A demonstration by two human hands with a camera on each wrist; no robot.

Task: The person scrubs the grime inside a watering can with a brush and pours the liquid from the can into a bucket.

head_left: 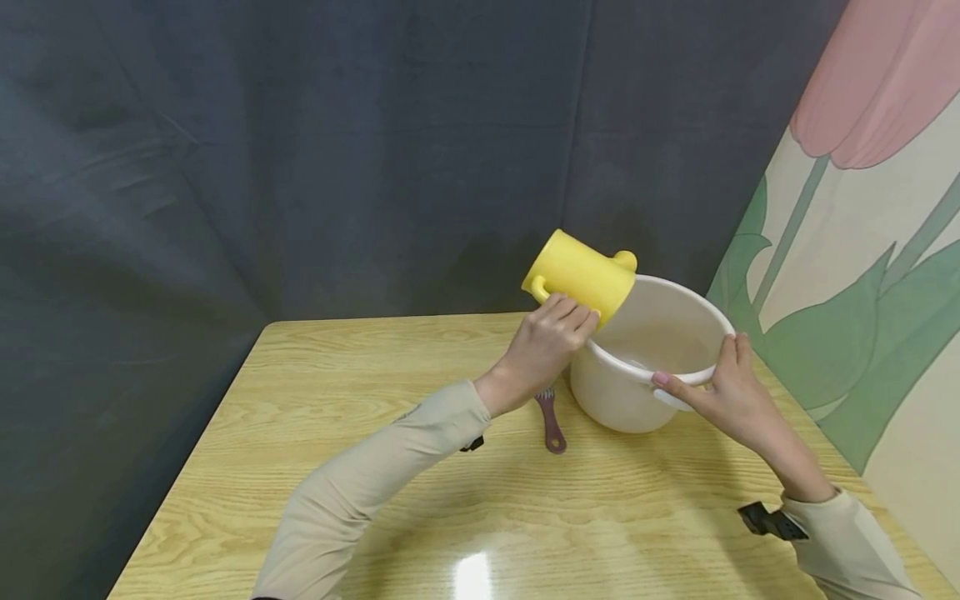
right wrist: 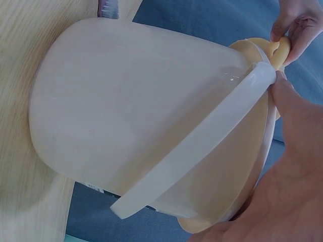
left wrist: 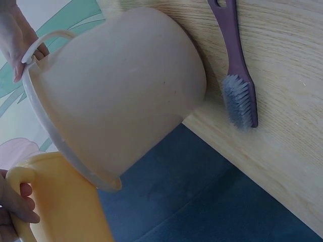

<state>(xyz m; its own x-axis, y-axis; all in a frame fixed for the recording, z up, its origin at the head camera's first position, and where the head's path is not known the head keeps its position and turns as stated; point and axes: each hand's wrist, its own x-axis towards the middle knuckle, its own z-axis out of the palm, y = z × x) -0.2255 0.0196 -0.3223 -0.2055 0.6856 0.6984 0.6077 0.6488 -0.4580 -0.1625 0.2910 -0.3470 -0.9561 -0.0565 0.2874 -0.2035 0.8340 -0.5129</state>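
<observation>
My left hand (head_left: 551, 342) grips the handle of a yellow jug (head_left: 581, 275). The jug is tipped over the left rim of a cream-white bucket (head_left: 626, 400), its lower end towards the bucket's inside. My right hand (head_left: 738, 392) holds the bucket's rim on the near right, with the thumb apart from the fingers along the rim. In the right wrist view the bucket's white carrying handle (right wrist: 197, 146) hangs across its side. Inside the bucket, the bottom shows only partly. Whether anything flows from the jug cannot be seen.
A purple-handled brush (head_left: 551, 421) lies on the wooden table (head_left: 360, 358) left of the bucket; its bristles show in the left wrist view. A dark curtain (head_left: 412, 167) hangs behind the table. A wall with painted tulips (head_left: 840, 333) stands along the right side.
</observation>
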